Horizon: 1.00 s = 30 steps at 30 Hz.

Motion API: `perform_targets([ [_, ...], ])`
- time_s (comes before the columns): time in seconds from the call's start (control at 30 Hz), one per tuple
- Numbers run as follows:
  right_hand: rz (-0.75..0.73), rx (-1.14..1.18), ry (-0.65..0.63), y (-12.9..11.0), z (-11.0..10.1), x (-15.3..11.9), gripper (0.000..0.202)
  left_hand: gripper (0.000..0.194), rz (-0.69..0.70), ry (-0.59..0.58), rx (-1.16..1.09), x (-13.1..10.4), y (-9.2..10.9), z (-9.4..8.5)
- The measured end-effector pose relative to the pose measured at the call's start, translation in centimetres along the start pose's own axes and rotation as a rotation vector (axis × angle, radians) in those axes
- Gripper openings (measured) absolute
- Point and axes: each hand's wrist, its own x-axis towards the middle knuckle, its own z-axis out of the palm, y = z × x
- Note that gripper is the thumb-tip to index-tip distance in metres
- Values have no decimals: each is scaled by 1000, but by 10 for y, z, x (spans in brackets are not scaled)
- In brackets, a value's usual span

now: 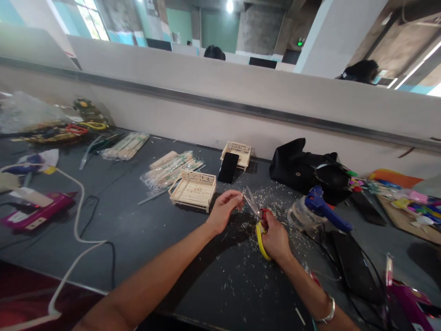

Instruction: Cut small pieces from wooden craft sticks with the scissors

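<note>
My right hand (276, 238) grips a pair of scissors (254, 204) with red and yellow handles, the blades pointing up and away from me. My left hand (224, 210) is closed in a pinch right beside the blades. What it pinches is too small to make out. Small pale clippings lie scattered on the dark table (213, 280) under and around both hands. Just left of my left hand stands a miniature bench (193, 189) built of thin wooden sticks. Behind it, a black phone (228, 168) leans against a second small stick bench (243, 151).
Bags of wooden sticks (168, 172) lie to the left, beyond a purple power strip (39, 211) with a white cable. At right are a black bag (303, 168), a blue glue gun (324, 209) on a clear tub and a dark phone-like slab (356, 266). A partition (193, 115) closes the back.
</note>
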Motion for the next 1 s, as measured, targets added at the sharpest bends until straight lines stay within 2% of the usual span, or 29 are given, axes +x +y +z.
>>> perform_targets([
  [0.23, -3, -20, -46, -4, -1, 0, 26, 26, 4, -70, 124, -1, 2, -1],
  [0.37, 23, -57, -58, -6, -2, -1, 24, 31, -15, -67, 143, -3, 4, 1],
  [0.57, 51, -67, -78, -7, -3, -1, 23, 29, -36, -44, 197, -2, 4, 1],
  [0.67, 73, -129, -68, -9, -4, 0, 18, 26, -13, -67, 298, -2, 6, -2],
  [0.8, 78, -213, -77, -12, -7, 1, 13, 24, 103, -152, 525, -3, 9, -5],
  [0.9, 78, -261, -86, -14, -8, 1, 15, 30, 170, -118, 705, -1, 5, -7],
  [1.0, 111, -295, -96, -15, -8, 1, 20, 32, 178, -80, 762, 2, -1, -8],
])
